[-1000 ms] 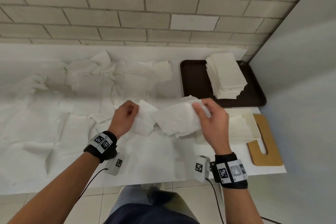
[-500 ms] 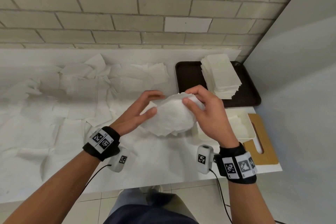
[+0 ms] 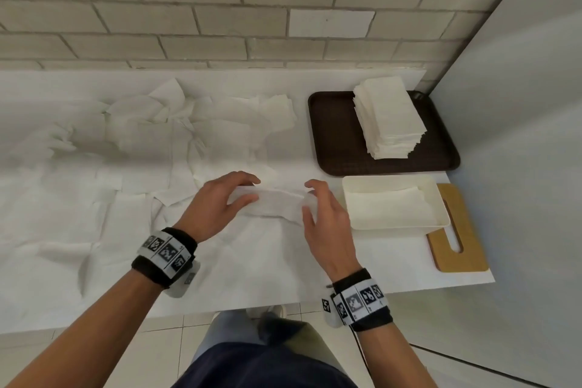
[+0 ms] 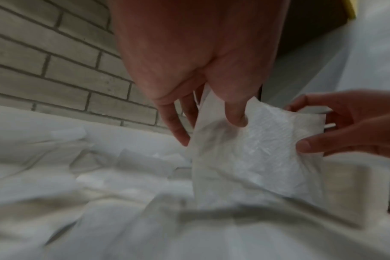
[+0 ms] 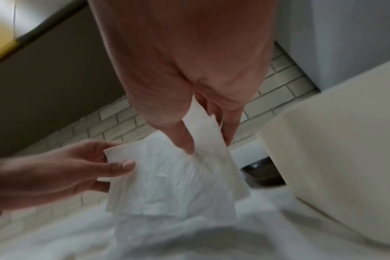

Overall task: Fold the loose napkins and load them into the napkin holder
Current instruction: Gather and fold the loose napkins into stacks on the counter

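We hold one folded white paper napkin above the white table, stretched between both hands. Our left hand pinches its left end between thumb and fingers, and our right hand pinches its right end the same way; both grips are narrow, closed on the paper. In the wrist views the napkin hangs down from the pinching fingertips, its lower edge near the loose white napkins scattered across the table. Just to the right of our right hand sits the cream rectangular plastic napkin holder, with folded napkins lying inside. Beyond it, a dark brown tray carries a tall stack of folded white napkins. A tan wooden board with a slot lies beside the holder.
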